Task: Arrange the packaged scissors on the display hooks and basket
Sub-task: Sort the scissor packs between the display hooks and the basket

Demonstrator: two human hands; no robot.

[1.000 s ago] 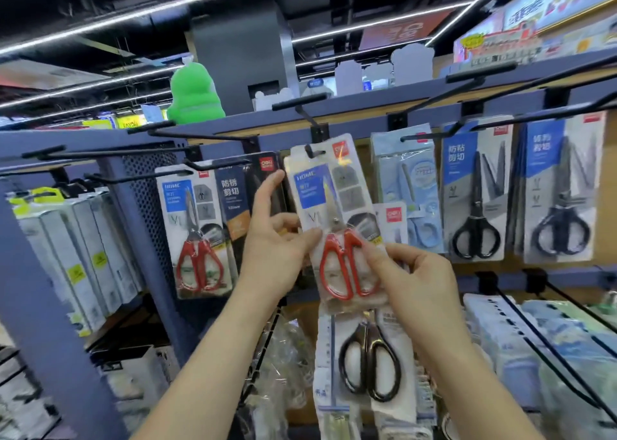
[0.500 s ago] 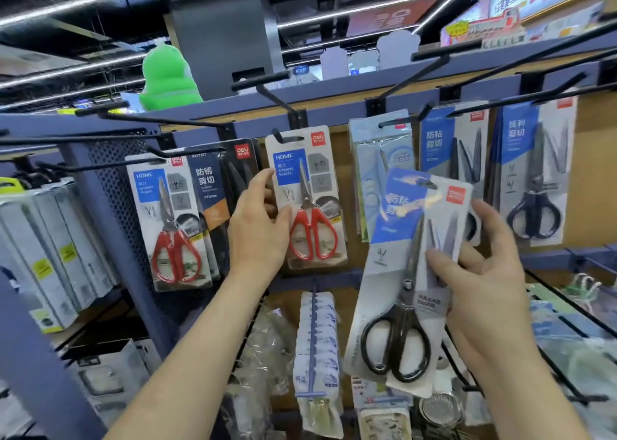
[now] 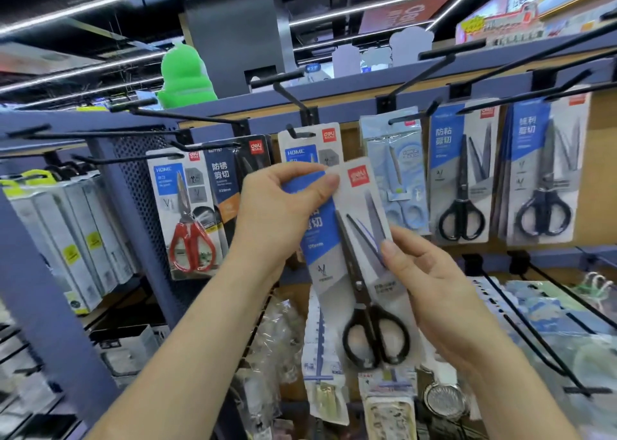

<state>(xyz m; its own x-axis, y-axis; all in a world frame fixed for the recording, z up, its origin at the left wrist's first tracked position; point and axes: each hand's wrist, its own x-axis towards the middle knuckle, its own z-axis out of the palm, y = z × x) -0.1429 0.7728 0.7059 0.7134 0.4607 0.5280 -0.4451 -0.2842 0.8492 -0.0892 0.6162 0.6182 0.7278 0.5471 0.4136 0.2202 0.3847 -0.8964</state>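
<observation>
We hold one pack of black-handled scissors point(image 3: 357, 272) between both hands, in front of the rack and not on any hook. Our left hand point(image 3: 273, 212) pinches the pack's upper corner, fingers curled over the blue part of the card. Our right hand point(image 3: 440, 292) grips the lower right edge, thumb pressed on the front beside the blades and the other fingers behind the card. The pack is tilted, its top leaning toward the left hand and the handles hanging low between our wrists. Just behind the left hand's fingers hangs a white HOME pack point(image 3: 310, 146) on a black hook point(image 3: 293, 97). Left of the left hand hang a dark pack point(image 3: 227, 186) and a red-handled scissors pack point(image 3: 187, 216). Above the right hand hangs a pale blue scissors pack point(image 3: 397, 179), and further right of it two more black scissors packs point(image 3: 462, 179) hang side by side.
</observation>
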